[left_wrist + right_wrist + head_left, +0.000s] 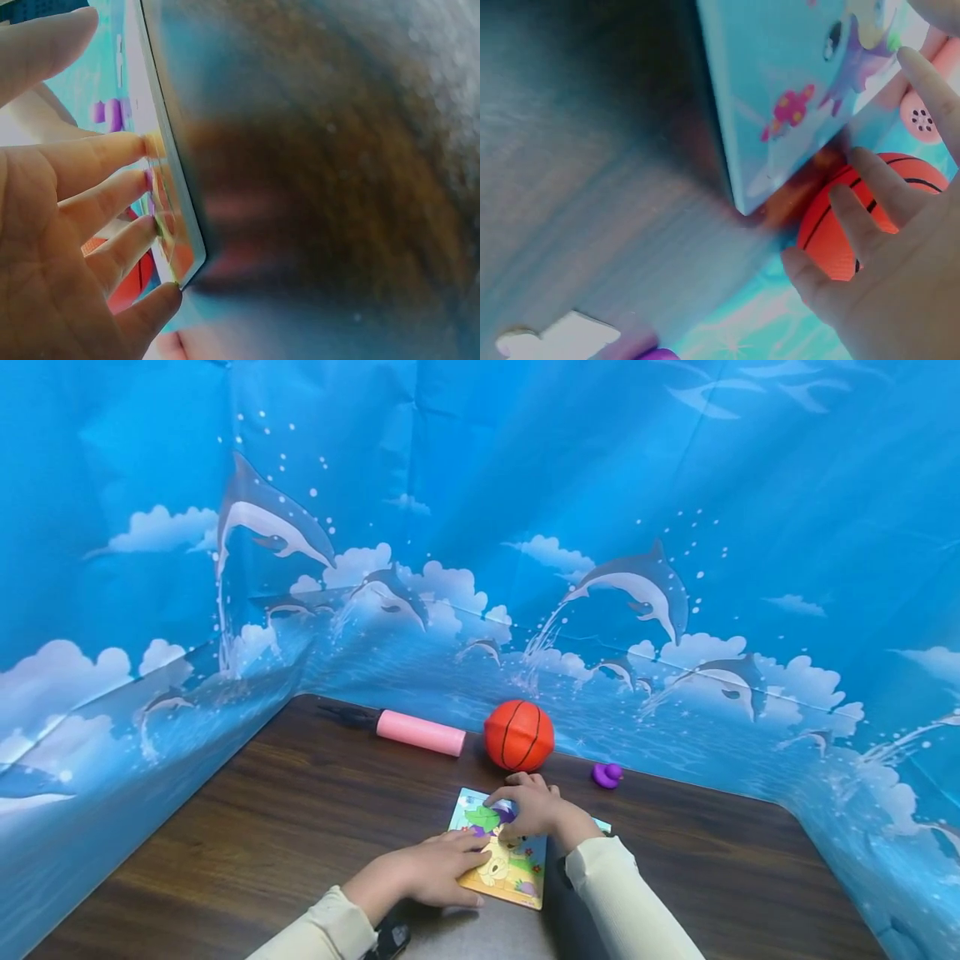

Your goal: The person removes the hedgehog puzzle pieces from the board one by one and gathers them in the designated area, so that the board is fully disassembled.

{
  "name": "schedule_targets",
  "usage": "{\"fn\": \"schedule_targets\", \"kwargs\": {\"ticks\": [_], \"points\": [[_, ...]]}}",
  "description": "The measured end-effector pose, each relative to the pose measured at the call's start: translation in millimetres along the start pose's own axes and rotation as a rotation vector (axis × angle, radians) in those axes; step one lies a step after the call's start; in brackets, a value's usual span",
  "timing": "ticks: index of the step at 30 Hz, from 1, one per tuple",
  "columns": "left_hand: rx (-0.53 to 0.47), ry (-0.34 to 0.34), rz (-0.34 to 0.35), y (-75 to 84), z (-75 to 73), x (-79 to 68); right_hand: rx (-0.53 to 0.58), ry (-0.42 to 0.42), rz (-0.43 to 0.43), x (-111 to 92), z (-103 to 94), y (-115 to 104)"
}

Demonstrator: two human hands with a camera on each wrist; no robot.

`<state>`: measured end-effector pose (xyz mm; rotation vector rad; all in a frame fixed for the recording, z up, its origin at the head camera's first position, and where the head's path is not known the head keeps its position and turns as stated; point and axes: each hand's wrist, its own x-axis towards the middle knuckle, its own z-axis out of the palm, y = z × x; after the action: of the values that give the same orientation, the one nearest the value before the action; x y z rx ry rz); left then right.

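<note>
A jigsaw puzzle board [517, 881] with a colourful cartoon picture lies flat on the dark wooden table. My left hand [438, 868] rests on its left side, and in the left wrist view the spread fingers [112, 202] touch the picture near the board's edge. Over the upper part of the board is my right hand [534, 810], its index finger reaching down to the picture. In the right wrist view that index fingertip [909, 56] touches the board near a purple shape; the other fingers are spread off the surface. No piece shows between the right fingers.
A loose puzzle piece [602, 827] lies right of the board, partly behind my right wrist. Behind the board stand an orange toy basketball [519, 737], a pink hand pump [420, 732] and a purple rubber duck [607, 775]. A blue dolphin-printed cloth [450, 643] borders the table.
</note>
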<state>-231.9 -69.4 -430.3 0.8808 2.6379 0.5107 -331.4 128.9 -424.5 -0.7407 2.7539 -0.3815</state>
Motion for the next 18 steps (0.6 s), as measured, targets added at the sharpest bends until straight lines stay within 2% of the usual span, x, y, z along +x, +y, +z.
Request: {"fn": "schedule_targets", "kwargs": {"ticks": [12,18], "points": [[-0.002,-0.006,-0.01,0.3,1.5,1.8,-0.027,-0.055,0.058,9.6,-8.2,-9.0],[0.007,0.014,-0.006,2.5,1.2,-0.7,-0.035,-0.04,0.036,10.9,-6.2,-13.2]]}}
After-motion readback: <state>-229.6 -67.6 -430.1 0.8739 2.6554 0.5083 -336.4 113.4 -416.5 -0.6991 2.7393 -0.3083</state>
